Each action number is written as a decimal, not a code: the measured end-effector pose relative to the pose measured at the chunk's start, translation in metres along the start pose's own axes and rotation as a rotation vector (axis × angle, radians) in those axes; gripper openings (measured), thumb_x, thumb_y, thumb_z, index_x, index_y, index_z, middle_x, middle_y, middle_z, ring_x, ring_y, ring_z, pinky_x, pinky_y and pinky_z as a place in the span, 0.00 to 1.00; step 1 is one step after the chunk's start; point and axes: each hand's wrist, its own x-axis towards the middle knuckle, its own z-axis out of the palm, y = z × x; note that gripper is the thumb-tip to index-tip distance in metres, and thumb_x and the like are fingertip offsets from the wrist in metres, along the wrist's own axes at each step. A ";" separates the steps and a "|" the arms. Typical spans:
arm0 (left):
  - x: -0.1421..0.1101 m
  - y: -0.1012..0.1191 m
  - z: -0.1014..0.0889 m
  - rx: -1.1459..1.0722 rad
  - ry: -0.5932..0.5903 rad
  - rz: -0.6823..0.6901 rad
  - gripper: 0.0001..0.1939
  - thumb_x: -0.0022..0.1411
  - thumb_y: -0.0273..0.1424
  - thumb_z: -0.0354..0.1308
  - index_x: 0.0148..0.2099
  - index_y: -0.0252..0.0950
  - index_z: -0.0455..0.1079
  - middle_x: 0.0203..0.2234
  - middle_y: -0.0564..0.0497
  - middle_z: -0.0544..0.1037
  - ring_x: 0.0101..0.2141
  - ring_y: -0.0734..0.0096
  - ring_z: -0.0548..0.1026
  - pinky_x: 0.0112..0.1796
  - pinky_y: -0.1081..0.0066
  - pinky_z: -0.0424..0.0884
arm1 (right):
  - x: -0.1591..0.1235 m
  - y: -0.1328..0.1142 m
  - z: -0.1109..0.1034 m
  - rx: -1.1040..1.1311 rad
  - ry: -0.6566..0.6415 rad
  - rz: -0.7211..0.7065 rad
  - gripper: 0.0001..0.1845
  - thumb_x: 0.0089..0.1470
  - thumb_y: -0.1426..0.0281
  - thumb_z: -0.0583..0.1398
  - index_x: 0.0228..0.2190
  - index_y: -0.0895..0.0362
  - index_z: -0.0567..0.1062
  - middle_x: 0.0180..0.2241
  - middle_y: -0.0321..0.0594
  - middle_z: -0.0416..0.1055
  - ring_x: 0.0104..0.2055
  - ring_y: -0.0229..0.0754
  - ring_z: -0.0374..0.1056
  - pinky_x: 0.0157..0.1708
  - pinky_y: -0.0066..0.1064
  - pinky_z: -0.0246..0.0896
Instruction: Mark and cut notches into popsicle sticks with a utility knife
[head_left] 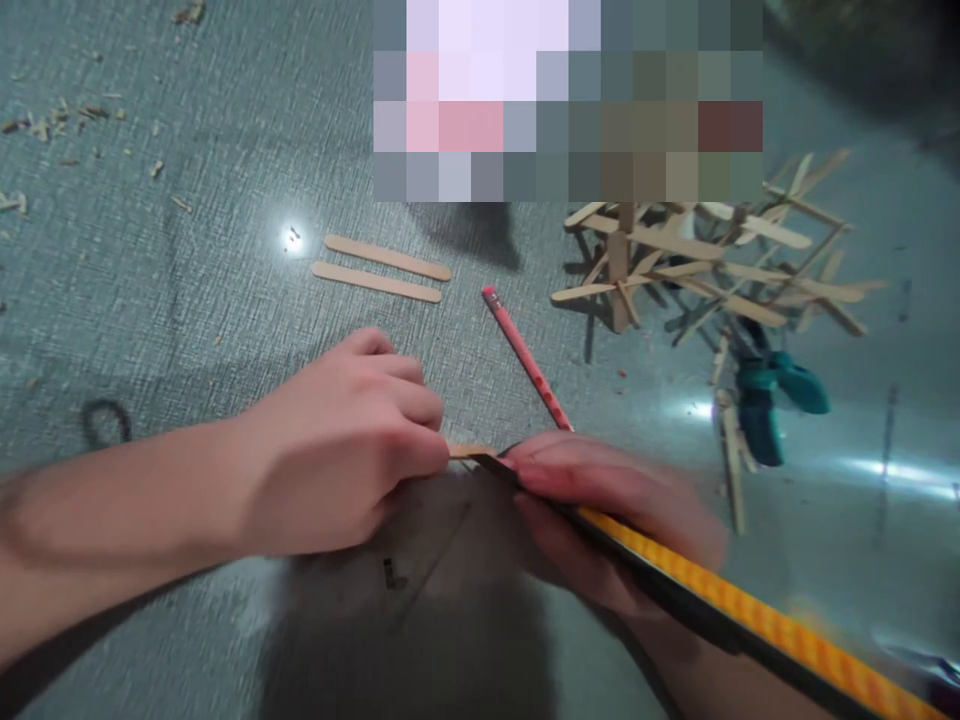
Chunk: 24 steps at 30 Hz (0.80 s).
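Note:
My left hand (360,430) is closed on a craft stick (469,452), whose short pale end pokes out past the fingertips. My right hand (611,500) grips a yellow and black utility knife (675,565). Its dark blade meets the exposed end of the stick between the two hands. The right hand is slightly blurred, and most of the held stick is hidden under my left fingers. Just beyond the hands lies a red pencil (529,360), its lower end behind my right hand. Two more craft sticks (390,258) lie side by side further back.
At the back right stands a lattice of joined craft sticks (617,260). Teal-handled pliers (761,415) lie beside it, near some loose stick pieces (731,470). Wood scraps (45,127) are scattered at the far left. A pixelated block covers the top middle.

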 end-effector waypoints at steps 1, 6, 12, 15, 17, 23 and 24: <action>0.000 0.000 0.000 -0.013 -0.004 0.019 0.13 0.63 0.22 0.56 0.27 0.39 0.72 0.27 0.56 0.80 0.34 0.69 0.72 0.44 0.60 0.57 | -0.001 0.003 0.000 0.019 0.001 -0.036 0.19 0.56 0.81 0.66 0.46 0.49 0.80 0.34 0.37 0.85 0.34 0.45 0.83 0.35 0.35 0.83; -0.001 0.001 0.000 0.024 0.005 0.010 0.12 0.64 0.22 0.55 0.31 0.40 0.76 0.29 0.56 0.81 0.34 0.69 0.73 0.44 0.61 0.58 | -0.001 0.008 0.001 0.048 -0.025 -0.086 0.23 0.52 0.84 0.65 0.47 0.53 0.79 0.35 0.39 0.84 0.35 0.44 0.82 0.36 0.34 0.82; -0.003 0.004 0.005 0.209 0.070 -0.103 0.10 0.69 0.32 0.56 0.36 0.40 0.77 0.29 0.52 0.80 0.33 0.64 0.72 0.39 0.61 0.57 | 0.001 0.000 0.001 -0.014 -0.004 -0.021 0.20 0.56 0.82 0.64 0.46 0.48 0.79 0.33 0.37 0.84 0.32 0.45 0.82 0.33 0.37 0.83; -0.003 0.007 0.008 0.183 0.096 -0.137 0.12 0.71 0.32 0.56 0.35 0.40 0.77 0.27 0.53 0.79 0.32 0.65 0.71 0.38 0.62 0.56 | 0.003 -0.002 0.005 -0.043 0.001 0.027 0.18 0.60 0.80 0.64 0.46 0.46 0.79 0.34 0.37 0.84 0.33 0.45 0.82 0.33 0.37 0.83; -0.003 0.010 0.010 0.159 0.099 -0.183 0.13 0.71 0.31 0.56 0.35 0.40 0.79 0.28 0.53 0.81 0.33 0.65 0.73 0.38 0.62 0.56 | 0.005 -0.001 0.008 -0.049 0.012 0.011 0.17 0.60 0.79 0.64 0.45 0.46 0.78 0.33 0.37 0.84 0.32 0.45 0.82 0.32 0.37 0.83; -0.005 0.016 0.011 0.142 0.121 -0.229 0.14 0.71 0.29 0.56 0.36 0.42 0.81 0.30 0.54 0.83 0.34 0.65 0.75 0.38 0.62 0.57 | 0.008 0.001 0.010 -0.053 -0.011 -0.052 0.18 0.59 0.81 0.64 0.45 0.47 0.78 0.33 0.38 0.83 0.32 0.44 0.82 0.33 0.35 0.83; -0.005 0.016 0.011 0.137 0.121 -0.223 0.14 0.72 0.29 0.56 0.36 0.42 0.81 0.30 0.54 0.83 0.34 0.65 0.76 0.38 0.63 0.57 | 0.007 0.000 0.009 -0.051 -0.016 -0.048 0.18 0.59 0.81 0.64 0.45 0.48 0.78 0.33 0.38 0.84 0.33 0.44 0.82 0.33 0.35 0.83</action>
